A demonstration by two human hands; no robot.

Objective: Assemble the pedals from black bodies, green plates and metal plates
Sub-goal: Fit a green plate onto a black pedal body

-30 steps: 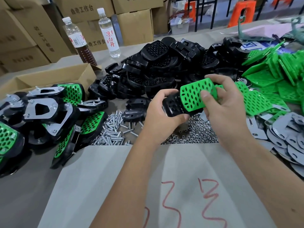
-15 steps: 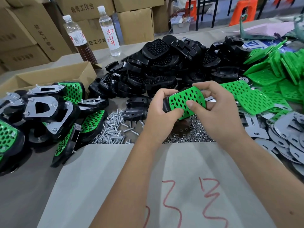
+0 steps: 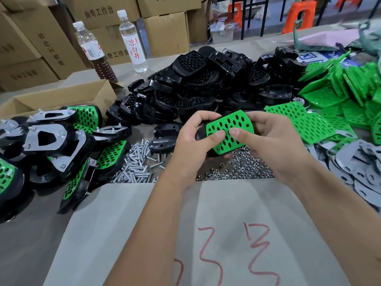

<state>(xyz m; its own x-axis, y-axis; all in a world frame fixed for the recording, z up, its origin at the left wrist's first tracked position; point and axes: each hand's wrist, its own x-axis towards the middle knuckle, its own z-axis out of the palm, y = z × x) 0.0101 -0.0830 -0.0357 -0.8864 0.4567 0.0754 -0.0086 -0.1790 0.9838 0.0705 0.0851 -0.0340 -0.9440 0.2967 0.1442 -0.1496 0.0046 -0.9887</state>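
Workbench (image 3: 31, 240) w/ grey paper sheet (image 3: 185, 234) in front, cardboard cartons (image 3: 165, 32) stacked behind; landmark for all positions = heap of black bodies (image 3: 195, 83) at bench centre. Left of heap: finished pedals (image 3: 51, 145), green faces and metal plates w/ screw ends showing, beside an open carton (image 3: 61, 98). Right of heap: loose green plates (image 3: 340, 96); nearer the viewer on that side, flat metal plates (image 3: 360, 168). Behind-left of heap: two bottles (image 3: 115, 42). Just in front of heap: screws (image 3: 136, 168) and, beside them, nuts (image 3: 237, 170). Directly above the nuts, in front of heap: work item, a green plate (image 3: 228, 131) laid over a black body (image 3: 201, 133), mostly hidden under it. Left hand (image 3: 193, 145) clasps the body's left end, thumb pressing the plate face; right hand (image 3: 274, 141) clasps the right end, thumb likewise on the face, fingers curled behind. Handling (judged): both parts are moulded plastic, light, stiff; perforated plate prob. flexes slightly but won't crush; smooth surface could slide sideways on the body until holes line up. Best hold = by the ends/edges w/ thumbs on top, as here, keeping screw holes uncovered. Whether the plate is fully seated can't be told from this view.
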